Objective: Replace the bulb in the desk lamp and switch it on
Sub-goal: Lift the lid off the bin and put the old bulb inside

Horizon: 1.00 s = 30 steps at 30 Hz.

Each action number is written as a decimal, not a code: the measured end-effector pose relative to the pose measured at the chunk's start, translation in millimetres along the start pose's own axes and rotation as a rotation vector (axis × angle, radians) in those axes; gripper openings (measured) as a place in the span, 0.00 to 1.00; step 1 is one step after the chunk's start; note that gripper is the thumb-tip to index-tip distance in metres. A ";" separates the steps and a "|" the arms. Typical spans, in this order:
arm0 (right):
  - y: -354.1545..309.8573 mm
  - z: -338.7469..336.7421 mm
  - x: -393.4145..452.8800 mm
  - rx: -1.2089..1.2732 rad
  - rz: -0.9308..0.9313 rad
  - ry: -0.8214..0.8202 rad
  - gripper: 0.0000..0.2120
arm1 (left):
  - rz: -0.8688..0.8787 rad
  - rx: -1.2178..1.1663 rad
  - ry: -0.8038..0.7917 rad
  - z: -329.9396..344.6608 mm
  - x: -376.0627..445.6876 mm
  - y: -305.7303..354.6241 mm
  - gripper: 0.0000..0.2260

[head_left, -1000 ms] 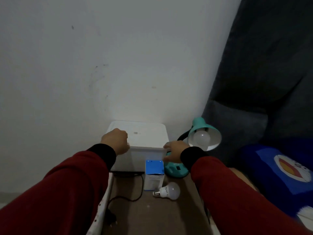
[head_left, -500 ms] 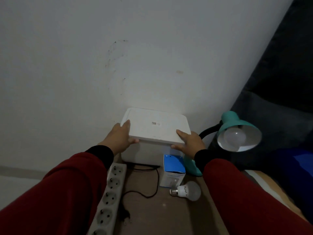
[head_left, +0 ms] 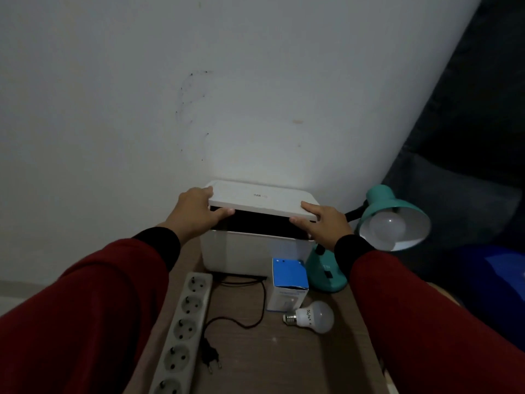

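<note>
A teal desk lamp (head_left: 326, 275) stands at the right of the brown table, its shade (head_left: 397, 220) tipped towards me with an unlit bulb (head_left: 387, 226) screwed in. A loose white bulb (head_left: 314, 317) lies on the table in front of a blue and white bulb carton (head_left: 289, 275). My left hand (head_left: 196, 213) and my right hand (head_left: 322, 223) grip the two front corners of the white lid (head_left: 262, 199) of a white box (head_left: 235, 255), raised so a dark gap shows beneath it.
A grey power strip (head_left: 186, 327) runs along the table's left edge. The lamp's black cord and unplugged plug (head_left: 211, 356) lie beside it. A white wall rises just behind the box; dark fabric and something blue sit at the right.
The lid has come up off the white box, opening a dark gap. Both hands have kept their hold on its front corners. My view has tilted down and closer.
</note>
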State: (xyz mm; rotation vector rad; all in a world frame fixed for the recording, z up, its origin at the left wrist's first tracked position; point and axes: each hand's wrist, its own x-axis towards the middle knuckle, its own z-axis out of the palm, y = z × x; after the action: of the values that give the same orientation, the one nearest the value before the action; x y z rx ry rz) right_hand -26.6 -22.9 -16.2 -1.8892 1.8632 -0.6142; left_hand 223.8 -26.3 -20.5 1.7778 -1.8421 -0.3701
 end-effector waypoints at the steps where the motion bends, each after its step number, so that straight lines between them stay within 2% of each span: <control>1: -1.3 -1.7 -2.5 0.005 -0.003 0.009 0.30 | 0.003 0.006 0.007 -3.3 -1.3 1.7 0.26; 9: -16.8 -22.2 -28.9 0.063 -0.024 0.113 0.31 | 0.032 -0.025 0.107 -31.9 -27.4 24.2 0.32; 15: -22.5 -24.2 -87.3 0.105 -0.039 0.132 0.32 | 0.028 -0.038 0.125 -41.0 -84.3 29.7 0.30; 20: -4.5 -5.2 -162.2 0.094 -0.007 0.103 0.31 | -0.025 -0.089 0.086 -25.1 -156.1 22.4 0.35; 24: 24.4 23.1 -221.5 0.102 0.062 0.064 0.31 | -0.065 -0.103 0.049 4.2 -221.2 9.2 0.35; 30: 63.3 58.4 -294.5 0.084 0.166 0.015 0.32 | -0.172 -0.132 -0.076 49.2 -305.3 -0.5 0.37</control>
State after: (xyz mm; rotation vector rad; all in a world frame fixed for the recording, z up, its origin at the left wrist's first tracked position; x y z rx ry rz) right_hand -46.7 269.6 -106.8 -1.6616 1.9482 -0.6425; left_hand 189.5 264.6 -119.8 1.8581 -1.6771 -0.6181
